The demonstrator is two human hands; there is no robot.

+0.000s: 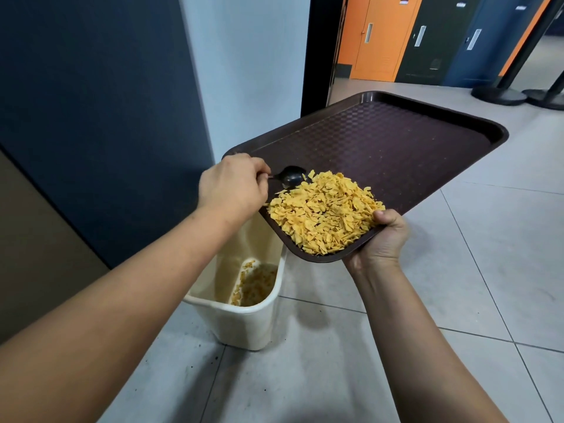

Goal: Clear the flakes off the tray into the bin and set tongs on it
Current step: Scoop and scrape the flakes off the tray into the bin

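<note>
A dark brown tray is held tilted, its lower left corner over a cream bin. A heap of yellow flakes lies in the tray's near corner. My right hand grips the tray's near edge from below, thumb on the rim beside the flakes. My left hand is closed on the handle of a black spoon, whose bowl touches the far side of the heap. More flakes lie at the bottom of the bin. No tongs are in view.
The bin stands on a grey tiled floor against a dark blue and white wall. Orange and dark lockers stand through a doorway at the back. Black barrier post bases sit at the far right.
</note>
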